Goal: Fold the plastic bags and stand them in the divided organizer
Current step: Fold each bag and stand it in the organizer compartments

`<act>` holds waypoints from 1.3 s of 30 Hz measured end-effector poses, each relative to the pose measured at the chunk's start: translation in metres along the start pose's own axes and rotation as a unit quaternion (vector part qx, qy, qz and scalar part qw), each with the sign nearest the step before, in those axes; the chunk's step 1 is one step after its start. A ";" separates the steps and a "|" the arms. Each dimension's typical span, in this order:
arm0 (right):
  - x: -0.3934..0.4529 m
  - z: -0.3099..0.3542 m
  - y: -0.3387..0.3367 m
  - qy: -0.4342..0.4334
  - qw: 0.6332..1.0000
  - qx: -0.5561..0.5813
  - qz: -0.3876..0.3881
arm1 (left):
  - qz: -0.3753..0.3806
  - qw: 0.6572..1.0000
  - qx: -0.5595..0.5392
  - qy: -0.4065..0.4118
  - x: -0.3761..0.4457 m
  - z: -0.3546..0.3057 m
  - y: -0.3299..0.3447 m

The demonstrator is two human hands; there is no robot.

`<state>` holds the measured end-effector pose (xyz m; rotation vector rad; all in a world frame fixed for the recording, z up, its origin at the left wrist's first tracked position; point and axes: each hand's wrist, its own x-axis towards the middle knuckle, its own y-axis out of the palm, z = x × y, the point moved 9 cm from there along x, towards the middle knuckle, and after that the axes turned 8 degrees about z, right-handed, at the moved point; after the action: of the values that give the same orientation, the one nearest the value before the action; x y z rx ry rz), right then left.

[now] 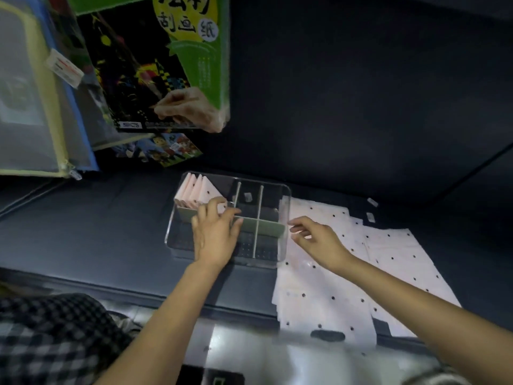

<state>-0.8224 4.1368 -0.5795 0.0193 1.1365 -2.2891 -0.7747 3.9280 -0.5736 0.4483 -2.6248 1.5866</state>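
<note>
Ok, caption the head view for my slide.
Left hand rests on clear divided organizer holding folded pink bags; right hand hovers over flat dotted bags.

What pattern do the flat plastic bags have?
Pale pink plastic bags with small black dots, seen in the head view.

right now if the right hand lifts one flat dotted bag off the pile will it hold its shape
Probably not: the dotted bags lie thin and flat in a loose pile, so one would likely droop. They look light and smooth, so neighbours may slide. The right hand hovers open.
</note>
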 end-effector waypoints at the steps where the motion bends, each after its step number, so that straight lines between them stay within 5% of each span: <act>1: -0.014 -0.018 -0.002 0.011 1.000 -0.009 -0.001 | 0.005 0.999 -0.013 0.043 -0.006 -0.019 0.004; 6: -0.088 -0.109 0.027 0.054 0.991 -0.094 0.076 | 0.252 0.948 -0.077 0.179 -0.059 -0.099 0.076; 9: -0.125 -0.145 0.052 0.042 0.982 -0.137 0.122 | 0.407 0.890 -0.029 0.204 -0.113 -0.108 0.132; 12: -0.148 -0.161 0.061 -0.002 0.974 -0.199 0.108 | 0.468 0.844 0.059 0.255 -0.158 -0.096 0.163; 16: -0.159 -0.159 0.053 -0.084 0.969 -0.227 0.046 | 0.466 0.819 0.137 0.305 -0.171 -0.082 0.178; 21: -0.153 -0.165 0.050 -0.087 0.977 -0.185 0.063 | 0.467 0.825 0.138 0.288 -0.162 -0.079 0.184; 29: -0.125 -0.179 0.024 0.100 0.978 0.142 0.114 | 0.409 0.855 0.052 0.315 -0.163 -0.097 0.159; 34: -0.121 -0.181 0.023 0.173 0.930 0.242 0.217 | 0.338 0.919 -0.126 0.158 -0.132 -0.109 0.133; 39: -0.118 -0.195 0.016 0.254 0.872 0.380 0.176 | 0.296 0.866 -0.399 -0.059 -0.103 -0.105 0.127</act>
<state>-0.7616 4.3304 -0.6847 1.0901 0.3132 -2.2841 -0.7219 4.0981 -0.6516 -0.3553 -3.3561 0.3540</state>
